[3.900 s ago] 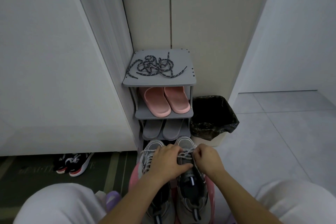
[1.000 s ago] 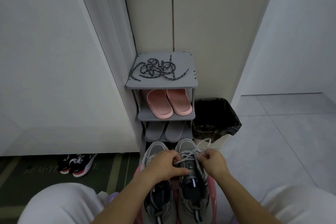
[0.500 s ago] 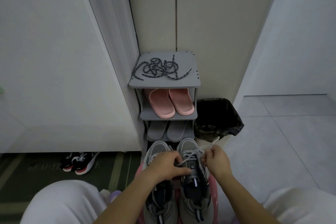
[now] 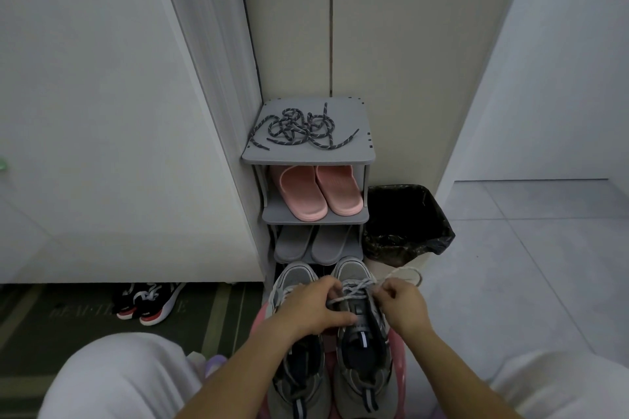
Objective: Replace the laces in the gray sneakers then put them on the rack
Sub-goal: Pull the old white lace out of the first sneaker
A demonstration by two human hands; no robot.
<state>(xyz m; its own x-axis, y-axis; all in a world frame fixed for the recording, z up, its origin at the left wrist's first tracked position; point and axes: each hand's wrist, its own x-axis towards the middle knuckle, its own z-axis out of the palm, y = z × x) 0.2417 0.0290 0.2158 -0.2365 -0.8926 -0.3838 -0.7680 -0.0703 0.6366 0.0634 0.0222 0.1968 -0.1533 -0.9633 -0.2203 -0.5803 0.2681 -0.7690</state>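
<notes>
Right hand [image 4: 405,304] pulled pale lace [image 4: 394,277] farther right, grip pinched on it; left hand [image 4: 308,308] clamps sneaker [image 4: 360,343], toe toward rack [image 4: 308,155].

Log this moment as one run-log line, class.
left hand: steadies right sneaker | right hand: pulling light lace | dark laces: on rack

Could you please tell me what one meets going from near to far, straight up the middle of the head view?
Gray sneakers → gray slippers → pink slippers → dark laces on the rack top.
</notes>
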